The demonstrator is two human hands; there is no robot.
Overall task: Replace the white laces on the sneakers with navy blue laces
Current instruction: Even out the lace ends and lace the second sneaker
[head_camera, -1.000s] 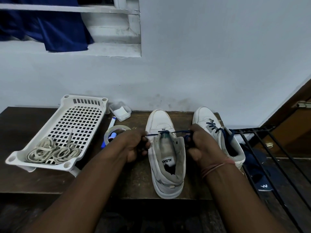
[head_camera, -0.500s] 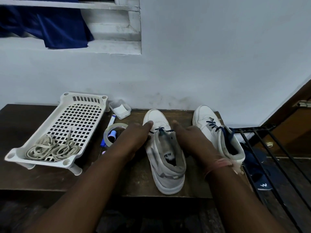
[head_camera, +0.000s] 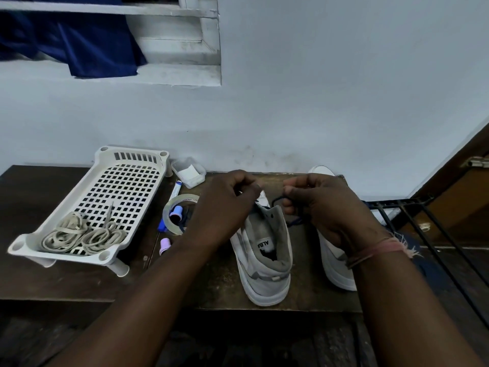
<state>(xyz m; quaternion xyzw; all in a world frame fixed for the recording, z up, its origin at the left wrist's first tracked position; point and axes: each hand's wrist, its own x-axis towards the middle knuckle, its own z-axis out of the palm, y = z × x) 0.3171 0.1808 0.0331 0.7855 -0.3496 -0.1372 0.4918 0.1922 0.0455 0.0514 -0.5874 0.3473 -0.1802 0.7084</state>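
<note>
The left hand (head_camera: 227, 205) is curled over the front of the near sneaker (head_camera: 264, 250), its fingers bent inward above the lacing area; whether they pinch the lace cannot be told, since the fingertips are hidden. The right hand (head_camera: 320, 205) is closed in a fist round the navy blue lace (head_camera: 292, 221), a loop of which shows at the knuckles and trails down beside the shoe's collar. A pinkish thread band (head_camera: 381, 250) circles the right wrist.

The near sneaker stands heel toward the camera on a dark wooden table (head_camera: 217, 292), its grey collar open. The second sneaker (head_camera: 334, 263) sits just right of it, largely covered by the right hand and forearm, only its toe and heel showing.

Left of the hands lie a roll of clear tape (head_camera: 172, 210), a marker pen (head_camera: 175, 190) and a small clear plastic box (head_camera: 189, 172). Further left stands a white perforated plastic tray (head_camera: 111, 186) on short legs, holding the coiled white laces (head_camera: 82, 235) at its near end.

The table stands against a pale bluish-white wall (head_camera: 330, 102). Above, a window ledge (head_camera: 174, 75) carries a hanging dark blue cloth (head_camera: 87, 46). To the right stand a black metal rack (head_camera: 428, 229) and a brown wooden door (head_camera: 460, 186).
</note>
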